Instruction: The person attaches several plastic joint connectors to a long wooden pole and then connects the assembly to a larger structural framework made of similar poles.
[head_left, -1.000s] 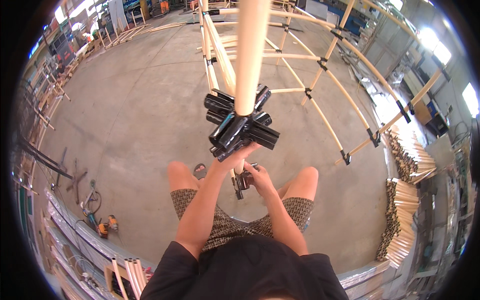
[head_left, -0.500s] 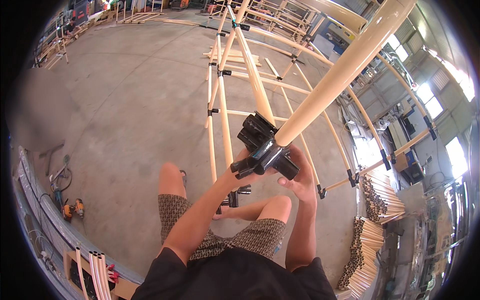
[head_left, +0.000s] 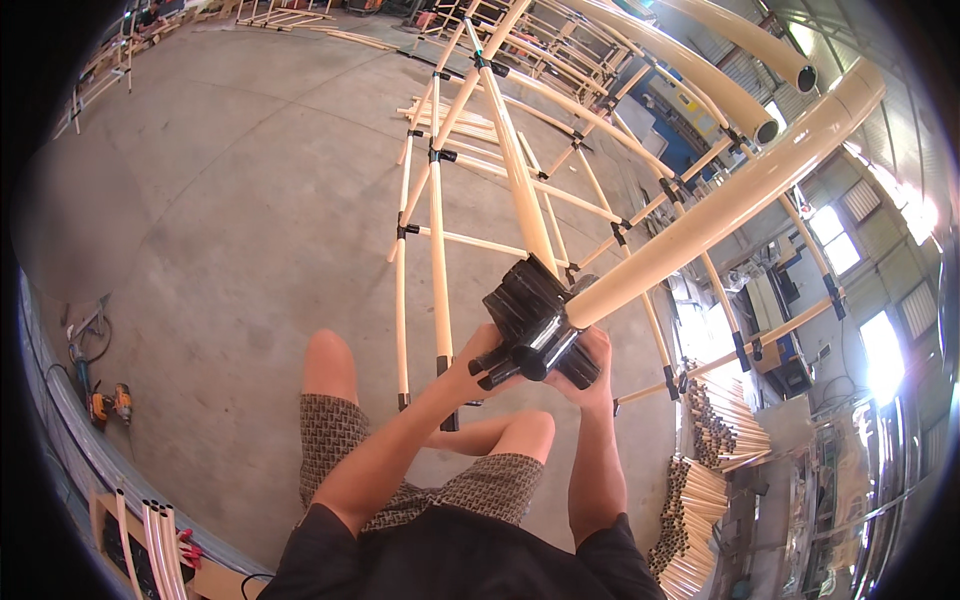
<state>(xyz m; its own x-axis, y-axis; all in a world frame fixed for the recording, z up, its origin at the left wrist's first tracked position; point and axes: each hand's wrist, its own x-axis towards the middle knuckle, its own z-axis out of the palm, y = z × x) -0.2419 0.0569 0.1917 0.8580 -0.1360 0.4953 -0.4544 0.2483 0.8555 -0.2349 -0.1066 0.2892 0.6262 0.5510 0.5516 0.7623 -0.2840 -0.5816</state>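
In front of me a cluster of black pipe joints (head_left: 532, 310) sits where two cream pipes meet. One cream pipe (head_left: 520, 180) runs away from it toward the frame; another thick cream pipe (head_left: 720, 215) slants up to the right. Both my hands are closed around the cluster. My left hand (head_left: 482, 362) grips its lower left side, fingers partly behind a black stub. On the lower right side my right hand (head_left: 590, 376) wraps a joint sleeve, its fingertips mostly hidden behind.
A tall frame of cream pipes (head_left: 437, 270) with black joints stands ahead. Stacked pipes (head_left: 690, 530) lie at the right. Power drills (head_left: 112, 403) rest on the floor at left, near a box (head_left: 215, 580) with upright pipes. Open pipe ends (head_left: 767, 131) show at upper right.
The joint cluster and both hands have shifted slightly right and down. My right hand's thumb, earlier held out, is now closer around the joint. The view has turned a little.
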